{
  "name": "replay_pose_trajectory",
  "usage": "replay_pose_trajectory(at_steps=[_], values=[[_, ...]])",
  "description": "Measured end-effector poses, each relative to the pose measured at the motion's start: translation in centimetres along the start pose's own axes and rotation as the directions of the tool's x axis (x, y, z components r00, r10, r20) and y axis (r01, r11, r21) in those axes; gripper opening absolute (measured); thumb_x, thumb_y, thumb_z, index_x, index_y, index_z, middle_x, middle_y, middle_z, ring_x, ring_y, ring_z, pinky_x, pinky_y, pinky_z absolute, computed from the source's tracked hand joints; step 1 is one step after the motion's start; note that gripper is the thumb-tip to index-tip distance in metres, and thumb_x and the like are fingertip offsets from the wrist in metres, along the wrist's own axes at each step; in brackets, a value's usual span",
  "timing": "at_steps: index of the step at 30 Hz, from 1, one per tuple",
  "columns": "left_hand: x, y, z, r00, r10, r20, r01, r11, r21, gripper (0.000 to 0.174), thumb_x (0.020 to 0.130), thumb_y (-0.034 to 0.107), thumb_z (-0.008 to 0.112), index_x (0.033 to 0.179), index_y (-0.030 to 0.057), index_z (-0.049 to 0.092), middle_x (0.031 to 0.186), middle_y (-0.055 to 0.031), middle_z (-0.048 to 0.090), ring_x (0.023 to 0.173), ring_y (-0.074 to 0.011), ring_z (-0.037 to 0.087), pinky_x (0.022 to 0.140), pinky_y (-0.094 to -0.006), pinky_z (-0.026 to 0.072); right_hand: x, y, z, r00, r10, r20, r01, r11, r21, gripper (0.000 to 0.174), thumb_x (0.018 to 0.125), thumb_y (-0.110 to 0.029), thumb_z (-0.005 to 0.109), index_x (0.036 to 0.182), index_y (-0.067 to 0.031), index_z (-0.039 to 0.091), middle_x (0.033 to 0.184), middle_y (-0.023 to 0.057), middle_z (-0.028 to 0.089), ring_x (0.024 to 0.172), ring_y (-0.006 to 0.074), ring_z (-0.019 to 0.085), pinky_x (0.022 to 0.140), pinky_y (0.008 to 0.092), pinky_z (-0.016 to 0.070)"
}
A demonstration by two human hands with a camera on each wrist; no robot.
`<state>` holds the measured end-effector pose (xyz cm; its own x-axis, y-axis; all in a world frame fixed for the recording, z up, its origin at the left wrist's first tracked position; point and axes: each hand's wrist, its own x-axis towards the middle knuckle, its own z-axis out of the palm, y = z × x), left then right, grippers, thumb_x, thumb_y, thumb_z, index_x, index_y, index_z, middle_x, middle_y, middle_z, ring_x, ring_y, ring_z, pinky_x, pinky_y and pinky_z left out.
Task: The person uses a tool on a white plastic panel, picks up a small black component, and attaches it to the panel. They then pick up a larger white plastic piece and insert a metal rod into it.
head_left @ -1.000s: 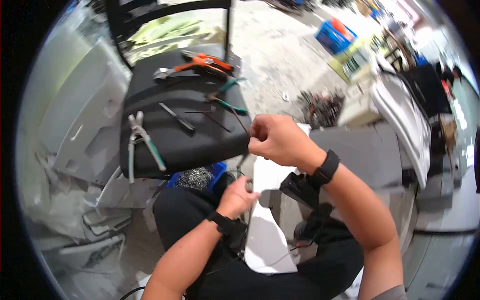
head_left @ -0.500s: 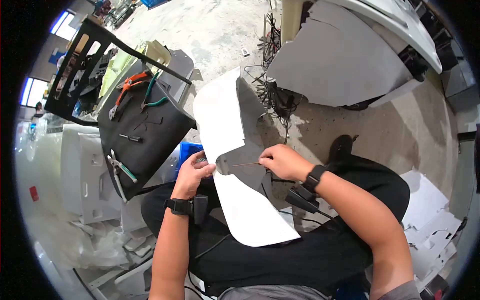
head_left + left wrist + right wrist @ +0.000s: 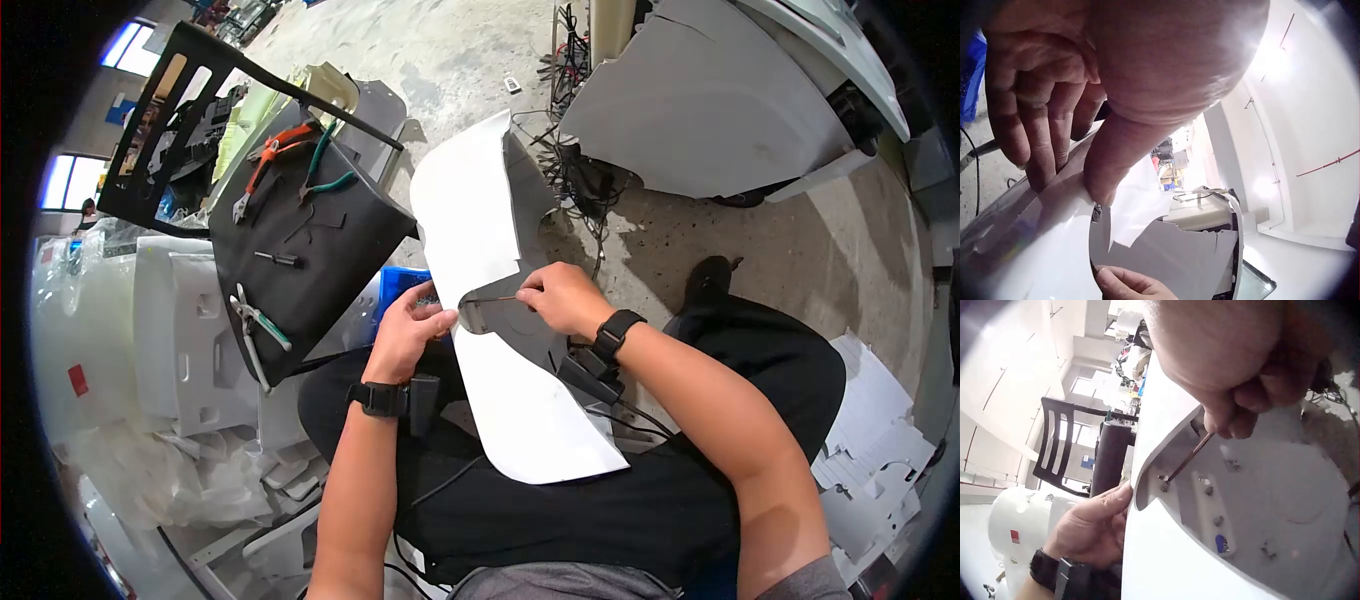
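A white curved plastic panel lies across the person's lap, its grey inner side facing right. My left hand grips its left edge beside a rounded cutout, thumb on the white face and fingers behind. My right hand pinches a thin brownish metal rod between thumb and fingertips, inside the cutout. In the right wrist view, the rod's tip is right at a small metal fastener in the recess. More small fasteners dot the inner wall. The rod's other end is hidden in the hand.
At left, a black chair seat bears orange-handled pliers, green-handled pliers, locking pliers, a small screwdriver and thin hex keys. A blue bin sits behind the left hand. Cables lie on the floor beyond.
The right hand has come from beside the chair to the panel's cutout with the rod. My left hand has taken the panel's edge beside it. The head view has turned right.
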<state>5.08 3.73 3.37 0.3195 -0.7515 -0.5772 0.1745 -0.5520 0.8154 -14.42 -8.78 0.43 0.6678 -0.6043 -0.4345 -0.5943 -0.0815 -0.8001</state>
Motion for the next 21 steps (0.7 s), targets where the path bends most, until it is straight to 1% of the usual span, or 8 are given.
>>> replay_pose_trajectory(at_steps=[1,8,10,16,17,18,19,21], values=[[-0.1,0.1,0.1,1.000,0.008,0.000,-0.008,1.000,0.002,0.066,0.076,0.006,0.068,0.131,-0.0094,0.034,0.091,-0.0101,0.062,0.072,-0.0099,0.052,0.065,-0.0222,0.0420,0.1,0.0,0.0,1.000,-0.002,0.004,0.002,1.000,-0.003,0.022,0.083,-0.021,0.059,0.089,-0.0022,0.068,0.084,0.0174,0.065,0.080,0.0332,0.062,0.074,0.0390,0.0475],[-0.1,0.0,0.0,1.000,0.018,0.008,-0.018,1.000,0.008,0.069,0.076,0.006,0.069,0.132,-0.0101,0.031,0.089,-0.0093,0.062,0.072,-0.0101,0.052,0.066,-0.0228,0.0419,-0.1,0.1,-0.1,0.999,-0.048,-0.005,0.048,0.998,-0.042,0.021,0.081,-0.021,0.060,0.089,-0.0039,0.069,0.082,0.0161,0.066,0.079,0.0322,0.062,0.073,0.0384,0.0478],[0.1,-0.2,-0.3,1.000,0.008,0.009,-0.008,1.000,0.019,0.067,0.075,0.007,0.071,0.129,-0.0086,0.036,0.099,-0.0158,0.063,0.080,-0.0140,0.057,0.072,-0.0256,0.0447,-0.3,0.1,-0.1,0.999,-0.041,-0.003,0.041,0.999,-0.034,0.021,0.081,-0.021,0.060,0.089,-0.0040,0.069,0.083,0.0160,0.066,0.079,0.0321,0.062,0.073,0.0384,0.0479],[0.1,-0.2,-0.2,1.000,-0.003,-0.013,0.003,0.999,0.032,0.067,0.075,0.007,0.072,0.130,-0.0079,0.036,0.099,-0.0161,0.063,0.081,-0.0142,0.057,0.072,-0.0258,0.0446,-0.5,0.2,0.1,0.996,-0.076,-0.038,0.074,0.996,-0.050,0.021,0.081,-0.021,0.060,0.090,-0.0045,0.069,0.084,0.0159,0.066,0.080,0.0324,0.062,0.074,0.0389,0.0479],[0.0,-0.1,-0.1,1.000,-0.003,-0.012,0.003,0.999,0.032,0.067,0.075,0.007,0.072,0.130,-0.0079,0.036,0.099,-0.0161,0.063,0.081,-0.0142,0.057,0.072,-0.0258,0.0446,-0.5,0.3,0.3,0.993,-0.100,-0.060,0.097,0.994,-0.054,0.021,0.081,-0.021,0.060,0.090,-0.0037,0.068,0.080,0.0148,0.066,0.076,0.0308,0.062,0.071,0.0375,0.0478],[-0.1,0.1,0.2,1.000,-0.001,-0.017,0.001,1.000,0.026,0.068,0.076,0.006,0.070,0.131,-0.0088,0.034,0.095,-0.0135,0.063,0.076,-0.0123,0.055,0.069,-0.0246,0.0438,-0.5,0.3,0.3,0.989,-0.124,-0.082,0.119,0.991,-0.058,0.021,0.081,-0.021,0.060,0.090,-0.0029,0.068,0.076,0.0138,0.065,0.071,0.0291,0.061,0.068,0.0361,0.0476],[-0.1,0.2,0.3,1.000,0.002,-0.023,-0.001,1.000,0.020,0.069,0.076,0.005,0.069,0.132,-0.0096,0.031,0.091,-0.0109,0.062,0.072,-0.0104,0.053,0.066,-0.0234,0.0430,-0.6,0.3,0.2,0.989,-0.123,-0.083,0.119,0.991,-0.057,0.021,0.081,-0.021,0.060,0.090,-0.0029,0.068,0.076,0.0138,0.065,0.071,0.0291,0.061,0.068,0.0361,0.0476],[-0.1,0.1,0.2,1.000,0.004,-0.021,-0.004,1.000,0.023,0.069,0.076,0.005,0.069,0.132,-0.0094,0.031,0.091,-0.0110,0.062,0.072,-0.0104,0.053,0.066,-0.0234,0.0431,-0.8,-0.1,0.0,0.989,-0.138,-0.059,0.133,0.988,-0.078,0.018,0.082,-0.019,0.059,0.090,-0.0053,0.069,0.083,0.0166,0.065,0.082,0.0331,0.061,0.074,0.0405,0.0475]])
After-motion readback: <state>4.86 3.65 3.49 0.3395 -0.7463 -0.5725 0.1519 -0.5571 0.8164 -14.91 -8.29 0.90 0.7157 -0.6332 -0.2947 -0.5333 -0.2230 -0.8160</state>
